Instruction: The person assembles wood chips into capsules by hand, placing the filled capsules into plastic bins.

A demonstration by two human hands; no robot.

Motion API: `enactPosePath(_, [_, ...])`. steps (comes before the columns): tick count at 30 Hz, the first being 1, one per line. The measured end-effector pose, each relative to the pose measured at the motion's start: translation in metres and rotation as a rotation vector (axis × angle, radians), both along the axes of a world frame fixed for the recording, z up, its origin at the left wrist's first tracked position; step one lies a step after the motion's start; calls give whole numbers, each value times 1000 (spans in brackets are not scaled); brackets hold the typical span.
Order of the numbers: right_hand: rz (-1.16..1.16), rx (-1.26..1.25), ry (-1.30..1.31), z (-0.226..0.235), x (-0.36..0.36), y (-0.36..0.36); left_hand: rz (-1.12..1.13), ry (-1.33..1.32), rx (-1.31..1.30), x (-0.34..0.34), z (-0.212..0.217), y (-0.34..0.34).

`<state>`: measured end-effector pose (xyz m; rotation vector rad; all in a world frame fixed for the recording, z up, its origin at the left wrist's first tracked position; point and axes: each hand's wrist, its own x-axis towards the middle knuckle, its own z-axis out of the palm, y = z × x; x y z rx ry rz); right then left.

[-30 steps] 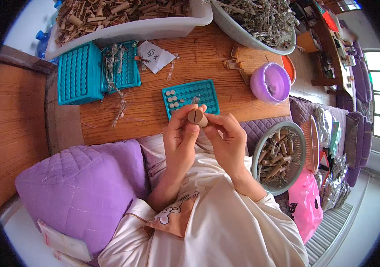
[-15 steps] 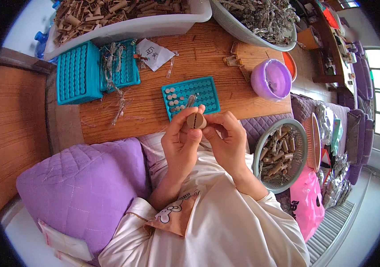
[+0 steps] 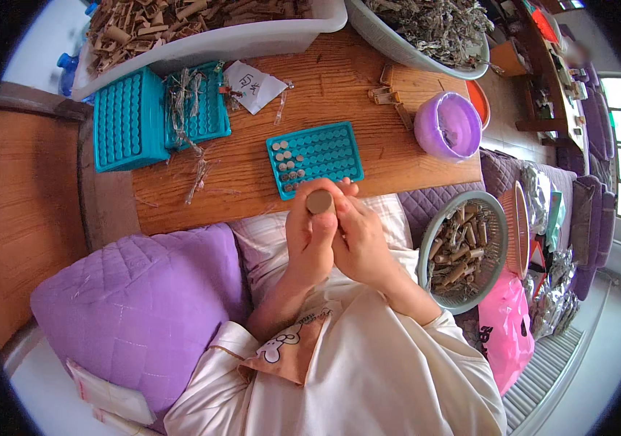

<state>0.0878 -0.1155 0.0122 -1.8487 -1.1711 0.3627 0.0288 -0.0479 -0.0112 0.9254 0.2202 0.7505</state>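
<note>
Just in front of my body, my left hand is closed round a short brown cylinder, its flat round end showing above the thumb. My right hand presses against the left one, fingers wrapped over the cylinder's hidden side. How far the cylinder reaches down between the palms cannot be seen. Right beyond my fingers lies a teal tray with rows of round wells. Several silvery-brown round pieces sit in the wells on its left side.
At the left stand a teal tray stack and another tray under clear strips. A white bin of brown pieces and a tub of silvery shreds stand behind. To the right are a purple bowl and a grey basket of brown rolls.
My hands have come together, the right closing tightly against the left. The cylinder's end showed a dark slit across it before; now its visible end looks plain.
</note>
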Motion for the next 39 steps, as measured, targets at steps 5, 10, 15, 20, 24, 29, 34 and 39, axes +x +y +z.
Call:
enactPosePath(5, [189,-257,278,23,42,-4,-11,-47,-251,4,-8,6])
enactPosePath(10, [-476,-265,-204,27,152,-36,-72,-63,-340,-6,-15,21])
enactPosePath(15, [-392,-739,-489,-25,228,-48,-185,-37,-309,-2,-17,21])
enactPosePath(20, [-315,-714,-500,-17,226,-45,-214,-124,-427,1,-12,19])
enactPosePath(24, [-375,-477,-65,10,219,-52,-321,-311,-717,1,-16,21])
enactPosePath(29, [-430,-414,170,26,213,-61,-319,-285,-809,4,-20,23])
enactPosePath(34, [-439,-332,316,36,208,-66,-404,-329,-858,4,-22,23])
enactPosePath(39, [-382,-156,447,36,207,-72,-391,-242,-898,1,-17,22])
